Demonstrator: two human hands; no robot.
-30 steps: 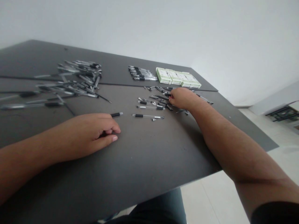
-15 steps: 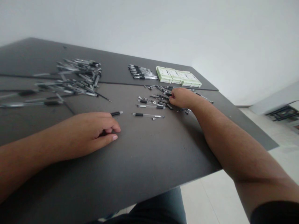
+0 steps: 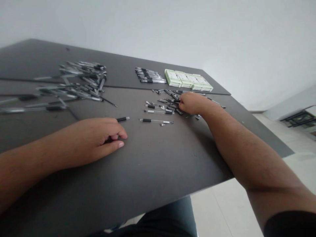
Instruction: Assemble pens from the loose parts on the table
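My left hand (image 3: 106, 136) rests on the dark table (image 3: 148, 168), loosely curled, thumb apart from the fingers and nothing visible between them. Just behind it lies a pen (image 3: 122, 118), its other end hidden by the hand. Farther off, my right hand (image 3: 190, 102) reaches into a heap of pen parts (image 3: 170, 102), fingers bent down and pressed together; whatever they grip is hidden. Left of that heap are a clear-barrelled pen with a black grip (image 3: 156, 121), a similar pen (image 3: 159, 112) behind it, and a tiny cap-like piece (image 3: 162, 124).
A large jumble of pens (image 3: 84, 79) covers the left side of the table. At the back sit a row of pens (image 3: 150, 75) and several pale green boxes (image 3: 188, 80). A wall (image 3: 158, 33) stands behind; the table's front edge runs above my legs (image 3: 170, 217).
The view has shifted very slightly. Both hands stay in nearly the same place, the right one still among the pen parts.
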